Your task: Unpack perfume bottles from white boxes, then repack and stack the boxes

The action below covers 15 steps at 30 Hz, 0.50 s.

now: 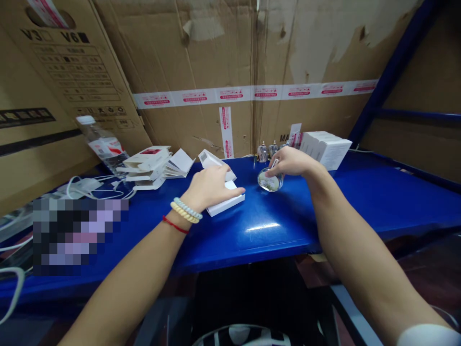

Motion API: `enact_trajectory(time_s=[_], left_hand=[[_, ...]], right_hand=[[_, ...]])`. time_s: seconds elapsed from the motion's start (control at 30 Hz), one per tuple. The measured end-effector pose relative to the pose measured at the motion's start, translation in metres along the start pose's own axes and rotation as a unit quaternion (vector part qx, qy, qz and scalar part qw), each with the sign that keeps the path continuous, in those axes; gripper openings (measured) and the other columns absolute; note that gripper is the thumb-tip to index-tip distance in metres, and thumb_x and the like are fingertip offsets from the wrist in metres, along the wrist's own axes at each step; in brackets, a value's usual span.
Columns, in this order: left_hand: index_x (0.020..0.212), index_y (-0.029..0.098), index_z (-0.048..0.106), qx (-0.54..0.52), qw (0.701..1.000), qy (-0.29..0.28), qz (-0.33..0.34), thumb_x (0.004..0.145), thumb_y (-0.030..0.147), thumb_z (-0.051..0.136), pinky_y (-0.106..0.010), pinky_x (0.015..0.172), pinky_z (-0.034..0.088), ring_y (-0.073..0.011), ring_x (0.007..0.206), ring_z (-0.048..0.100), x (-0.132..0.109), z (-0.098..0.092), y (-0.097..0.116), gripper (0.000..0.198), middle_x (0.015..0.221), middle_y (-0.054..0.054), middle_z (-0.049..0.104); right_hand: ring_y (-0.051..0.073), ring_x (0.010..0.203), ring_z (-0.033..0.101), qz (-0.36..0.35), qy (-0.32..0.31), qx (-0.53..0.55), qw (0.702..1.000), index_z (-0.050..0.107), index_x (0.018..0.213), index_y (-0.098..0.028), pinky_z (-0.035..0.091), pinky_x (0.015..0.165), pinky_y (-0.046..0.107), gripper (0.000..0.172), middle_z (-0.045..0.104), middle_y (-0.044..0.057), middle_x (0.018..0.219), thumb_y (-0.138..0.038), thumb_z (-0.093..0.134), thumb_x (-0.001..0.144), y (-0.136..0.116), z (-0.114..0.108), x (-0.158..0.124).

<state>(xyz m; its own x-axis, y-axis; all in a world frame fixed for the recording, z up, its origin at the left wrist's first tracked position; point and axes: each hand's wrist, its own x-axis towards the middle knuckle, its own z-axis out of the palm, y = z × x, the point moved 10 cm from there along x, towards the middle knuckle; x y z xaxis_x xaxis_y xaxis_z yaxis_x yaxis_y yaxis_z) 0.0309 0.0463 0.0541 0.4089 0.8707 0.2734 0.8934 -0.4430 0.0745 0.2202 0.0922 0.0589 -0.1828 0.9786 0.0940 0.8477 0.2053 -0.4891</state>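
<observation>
My right hand [288, 162] is closed around the top of a round clear glass perfume bottle [270, 181], which it holds tilted over the blue table. To its left, my left hand [212, 185] grips a small white cardboard box [226, 204] on the tabletop, with thumb and fingers at its end. Part of the box is hidden under the hand. Just behind lies another white carton piece [212, 161], also partly covered by my fingers. Several small glass bottles [262, 152] with metallic tops stand at the back, beyond my right hand.
White boxes [326, 149] stand in a row at the back right. Flattened white cartons [147, 166] are stacked at left, beside a plastic water bottle [106, 144] and white cables [97, 192]. Large cardboard sheets [201, 57] wall the back of the blue table [288, 235].
</observation>
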Motion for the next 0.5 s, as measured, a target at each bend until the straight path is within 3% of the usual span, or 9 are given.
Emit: enact_trajectory(time_s=[0.07, 0.2, 0.33, 0.4, 0.5], left_hand=[[0.127, 0.014, 0.053, -0.039, 0.998, 0.052, 0.021, 0.073, 0.071, 0.057, -0.039, 0.087, 0.048, -0.0315, 0.105, 0.064, 0.000, -0.001, 0.018, 0.079, 0.115, -0.015, 0.068], [0.130, 0.014, 0.046, -0.106, 0.992, 0.066, 0.010, 0.063, 0.078, 0.063, -0.040, 0.088, 0.047, -0.0342, 0.107, 0.063, 0.000, 0.012, 0.036, 0.095, 0.114, -0.017, 0.067], [0.107, 0.017, 0.052, -0.170, 0.984, 0.047, -0.025, 0.066, 0.060, 0.070, -0.036, 0.073, 0.048, -0.0299, 0.090, 0.066, 0.001, 0.021, 0.030, 0.062, 0.097, -0.010, 0.068], [0.097, 0.018, 0.052, -0.187, 0.981, 0.048, -0.018, 0.064, 0.050, 0.072, -0.035, 0.070, 0.047, -0.0272, 0.087, 0.064, 0.002, 0.020, 0.027, 0.050, 0.095, -0.008, 0.066], [0.097, 0.018, 0.050, -0.216, 0.976, 0.034, 0.010, 0.060, 0.043, 0.073, -0.034, 0.068, 0.045, -0.0237, 0.083, 0.061, 0.007, 0.020, 0.024, 0.049, 0.094, -0.006, 0.064]], right_hand=[[0.015, 0.056, 0.059, -0.034, 0.011, 0.000, 0.999, 0.070, 0.071, -0.014, 0.042, 0.053, 0.026, 0.023, 0.064, 0.002, 0.059, -0.035, 0.078, 0.062, -0.018, 0.003, -0.004], [0.012, 0.055, 0.056, -0.087, 0.029, 0.011, 0.996, 0.069, 0.071, -0.014, 0.037, 0.052, 0.024, 0.026, 0.061, -0.001, 0.057, -0.039, 0.072, 0.067, -0.054, 0.015, -0.012], [0.010, 0.056, 0.054, -0.141, 0.025, 0.039, 0.989, 0.065, 0.069, -0.014, 0.035, 0.056, 0.023, 0.020, 0.062, -0.001, 0.058, -0.034, 0.066, 0.075, -0.076, 0.026, -0.017], [0.008, 0.052, 0.049, -0.167, 0.032, 0.027, 0.985, 0.061, 0.064, -0.015, 0.033, 0.055, 0.023, 0.028, 0.058, -0.002, 0.053, -0.038, 0.062, 0.080, -0.080, 0.026, -0.019], [0.007, 0.045, 0.044, -0.188, 0.030, 0.012, 0.982, 0.054, 0.056, -0.015, 0.031, 0.052, 0.023, 0.044, 0.053, -0.002, 0.046, -0.049, 0.056, 0.085, -0.078, 0.024, -0.020]])
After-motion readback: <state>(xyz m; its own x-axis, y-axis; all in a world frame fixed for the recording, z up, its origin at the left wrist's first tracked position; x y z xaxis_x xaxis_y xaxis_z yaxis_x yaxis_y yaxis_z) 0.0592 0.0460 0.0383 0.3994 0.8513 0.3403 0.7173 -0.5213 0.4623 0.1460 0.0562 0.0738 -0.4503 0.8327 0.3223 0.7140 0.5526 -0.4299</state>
